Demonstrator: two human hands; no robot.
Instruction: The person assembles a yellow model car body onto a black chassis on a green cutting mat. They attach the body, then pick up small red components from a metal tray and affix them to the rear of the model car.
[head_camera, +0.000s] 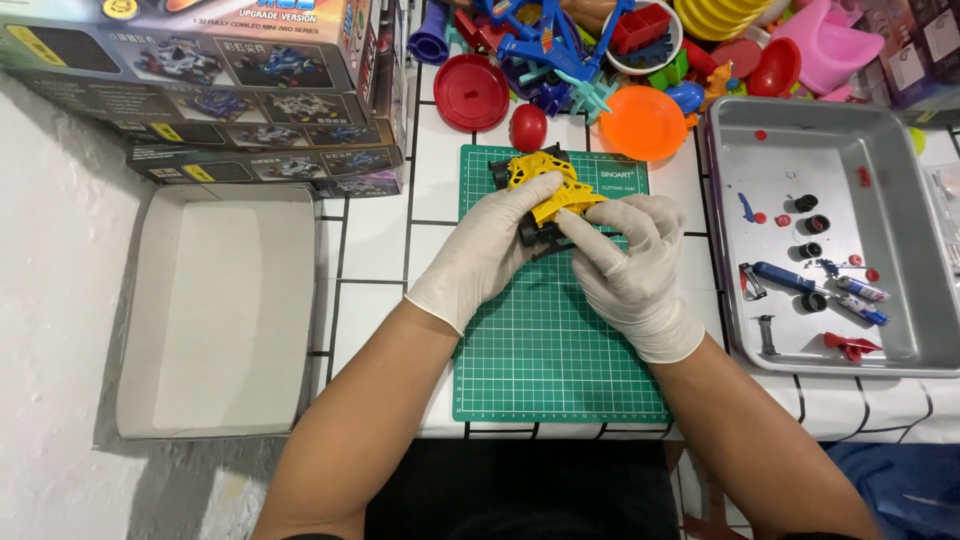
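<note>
A small yellow toy car (553, 190) with black wheels rests on the far part of a green cutting mat (545, 350). My left hand (490, 245), in a white glove, grips the car's left side and a black wheel. From the right, my gloved right hand (630, 265) pinches the car's near end with fingers and thumb. Both hands hold the car just above the mat.
A metal tray (905, 345) at the right holds small black wheels, batteries, a blue screwdriver and red bits. Colourful plastic toys (640, 120) pile up behind the mat. An open empty cardboard box (225, 310) lies at the left, with printed kit boxes (230, 90) behind it.
</note>
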